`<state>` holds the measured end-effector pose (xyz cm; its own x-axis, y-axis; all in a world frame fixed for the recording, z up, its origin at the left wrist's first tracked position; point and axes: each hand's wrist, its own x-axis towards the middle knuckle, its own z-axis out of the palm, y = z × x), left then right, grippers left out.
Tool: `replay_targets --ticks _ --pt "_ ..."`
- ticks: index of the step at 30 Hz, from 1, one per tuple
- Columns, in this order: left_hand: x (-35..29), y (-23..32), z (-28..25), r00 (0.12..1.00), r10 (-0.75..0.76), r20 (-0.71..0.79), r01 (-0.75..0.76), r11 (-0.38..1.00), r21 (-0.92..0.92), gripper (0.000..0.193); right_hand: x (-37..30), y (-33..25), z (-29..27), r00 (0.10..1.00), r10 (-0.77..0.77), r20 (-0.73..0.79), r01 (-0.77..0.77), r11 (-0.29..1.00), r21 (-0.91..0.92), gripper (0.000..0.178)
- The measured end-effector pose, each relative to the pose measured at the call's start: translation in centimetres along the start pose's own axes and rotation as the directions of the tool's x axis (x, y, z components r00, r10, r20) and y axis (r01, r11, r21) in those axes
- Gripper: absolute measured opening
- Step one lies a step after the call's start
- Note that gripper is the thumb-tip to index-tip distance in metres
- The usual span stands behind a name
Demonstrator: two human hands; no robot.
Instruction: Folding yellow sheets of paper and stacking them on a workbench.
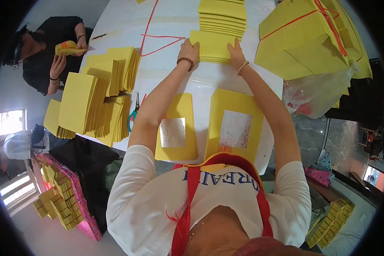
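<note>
A stack of yellow paper [213,46] lies toward the far side of the white table, between my two hands. My left hand [189,50] grips its left edge, with a beaded bracelet on the wrist. On the opposite edge my right hand [236,52] has its fingers around the side, and a bangle is on that wrist. Just beyond, more yellow paper bundles [222,17] sit in an overlapping row. Close to my body are two flat yellow paper piles, a narrower left one [175,153] and a wider right one [213,123], each topped by a silver foil patch.
Several yellow paper bundles [77,100] crowd the table's left edge, beside teal-handled scissors [133,115]. Red string [146,32] lies on the white table [166,21]. A large tied yellow bundle [301,40] stands at right above a clear plastic bag [307,96]. At left, another person [42,55] folds yellow paper.
</note>
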<state>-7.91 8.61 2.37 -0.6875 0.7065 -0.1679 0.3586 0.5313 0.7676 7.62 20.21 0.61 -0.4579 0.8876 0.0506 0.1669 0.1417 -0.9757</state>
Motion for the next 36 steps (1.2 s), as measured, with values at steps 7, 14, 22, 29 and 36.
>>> replay_targets --ticks 7,14,22,29,36 --pt "-0.2 0.7 -0.2 1.0 -0.029 0.001 0.029 0.987 0.155 0.055 -1.2 -0.9 -0.2 0.996 0.015 0.086 -0.018 0.999 0.032 0.065" --pt "-0.3 0.9 -0.4 0.99 0.128 -0.06 -0.126 0.991 0.04 0.059 0.2 1.2 -0.8 0.99 -0.112 0.083 0.135 0.925 -0.356 0.07" --pt "-3.1 0.2 -2.4 0.618 0.769 0.165 -0.648 0.379 0.66 0.055 -0.1 0.9 0.2 0.997 -0.015 0.073 0.049 0.873 -0.486 0.069" --pt "-2.7 -0.4 -1.6 0.597 0.672 0.438 -0.703 0.174 0.69 0.054 -0.9 0.4 -1.1 0.981 -0.176 0.079 0.186 0.748 -0.637 0.068" --pt "-2.7 -1.2 -1.0 0.582 0.71 0.397 -0.746 0.27 0.609 0.055 -3.6 -2.7 -3.5 0.761 0.139 0.634 0.601 0.216 -0.769 0.065"
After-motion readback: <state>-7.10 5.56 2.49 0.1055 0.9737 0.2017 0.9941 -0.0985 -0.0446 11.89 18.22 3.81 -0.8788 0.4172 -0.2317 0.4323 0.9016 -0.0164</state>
